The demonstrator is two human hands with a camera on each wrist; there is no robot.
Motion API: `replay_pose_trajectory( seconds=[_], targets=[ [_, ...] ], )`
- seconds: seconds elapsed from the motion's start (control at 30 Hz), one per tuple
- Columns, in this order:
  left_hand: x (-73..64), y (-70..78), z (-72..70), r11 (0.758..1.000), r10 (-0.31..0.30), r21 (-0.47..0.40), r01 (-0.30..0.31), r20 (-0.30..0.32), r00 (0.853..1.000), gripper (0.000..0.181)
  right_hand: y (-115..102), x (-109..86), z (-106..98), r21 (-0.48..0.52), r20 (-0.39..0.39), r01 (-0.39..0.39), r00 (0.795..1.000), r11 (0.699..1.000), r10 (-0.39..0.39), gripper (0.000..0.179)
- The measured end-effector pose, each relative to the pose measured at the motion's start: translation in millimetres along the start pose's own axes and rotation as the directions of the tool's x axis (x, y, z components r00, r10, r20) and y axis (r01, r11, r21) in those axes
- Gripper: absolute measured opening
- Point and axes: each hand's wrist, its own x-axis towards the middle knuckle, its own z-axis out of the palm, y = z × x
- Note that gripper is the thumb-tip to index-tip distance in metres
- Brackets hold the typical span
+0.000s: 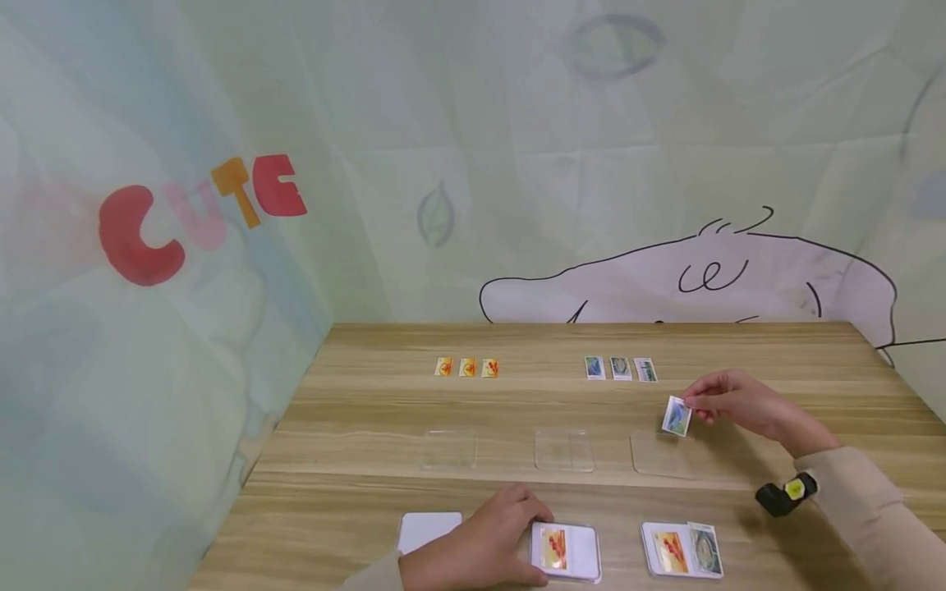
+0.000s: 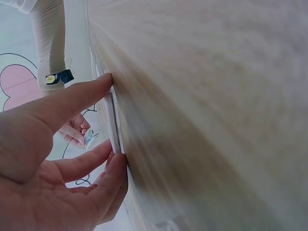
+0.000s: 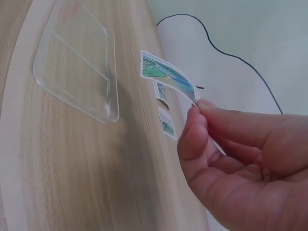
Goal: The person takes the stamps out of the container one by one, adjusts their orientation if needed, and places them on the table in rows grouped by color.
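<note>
My right hand (image 1: pixel 742 404) pinches a blue-green postage stamp (image 3: pixel 168 74) by one edge, between thumb and fingertips. The stamp is slightly bent and held above the table, close to the right-hand clear plastic lid (image 1: pixel 660 454). Thumb and fingers of my left hand (image 1: pixel 484 538) grip the opposite edges of the middle white-backed case (image 1: pixel 584 554), which lies on the table. An orange stamp (image 1: pixel 554 549) sits in the left half of that case; its right half is white. To the right, another case (image 1: pixel 683 572) bears an orange stamp (image 1: pixel 670 552) and a grey-green stamp (image 1: pixel 706 550).
Three orange stamps (image 1: pixel 467 367) lie at the back left, three blue-green stamps (image 1: pixel 621 368) at the back right. Two more clear lids, a left one (image 1: pixel 449 450) and a middle one (image 1: pixel 564 451), lie mid-table. A white case (image 1: pixel 427 528) is partly behind my left hand.
</note>
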Motion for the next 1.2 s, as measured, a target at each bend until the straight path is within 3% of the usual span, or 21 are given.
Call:
replay_pose_trajectory(
  seconds=[0.43,0.9,1.2],
  targets=[
    [-0.4,-0.2,0.1,1.0,-0.008,-0.014,0.009,0.021,1.0,0.055,2,7.7,-8,-0.028,-0.002,-0.017,1.0,0.999,0.017,0.025],
    [0.1,-0.2,-0.9,0.999,-0.026,-0.028,0.027,0.031,0.999,0.054,0,13.9,-18,-0.062,-0.06,-0.072,0.996,0.995,0.069,0.025],
    [0.1,-2.5,-0.5,1.0,-0.007,-0.03,0.007,0.026,1.0,0.053,1,19.2,-26,-0.071,-0.079,-0.09,0.993,0.993,0.085,0.027]
  ],
)
